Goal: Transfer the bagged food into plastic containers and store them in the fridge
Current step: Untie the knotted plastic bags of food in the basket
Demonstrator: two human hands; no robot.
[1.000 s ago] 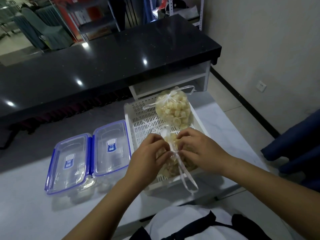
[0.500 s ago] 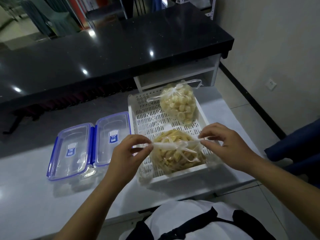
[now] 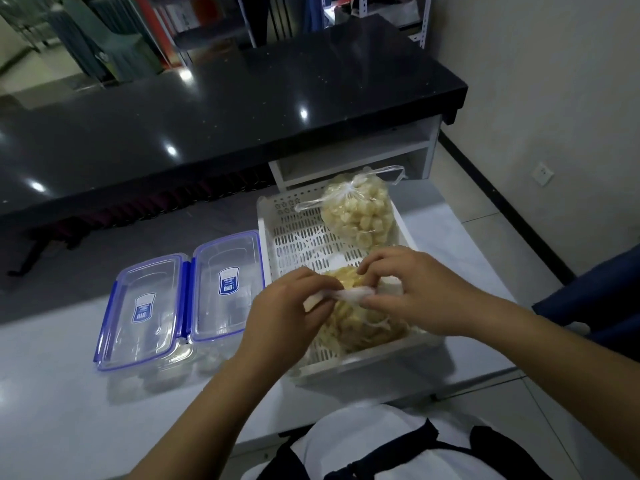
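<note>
While working the knot from the head view: left hand [image 3: 287,306] and right hand [image 3: 415,292] both pinched on the twisted white neck of the near food bag [image 3: 360,327], fingers curled round the plastic, close together over the front end of the white slotted basket [image 3: 294,237]. Near bag resting inside that basket at its front; second bag of pale chunks [image 3: 356,216], tied shut, lying at the far end. Two clear containers with blue-edged lids [image 3: 180,299] side by side on the grey table [image 3: 69,393], just left of the basket, lids on. Best handled by loosening the tie strand by strand, pulling gently outward, keeping the bag down in the basket so nothing spills, with a container opened before tipping. Hard to make out: the knot itself, covered by fingers; kind of food in either bag; whether the neck is undone. No fridge in sight.
</note>
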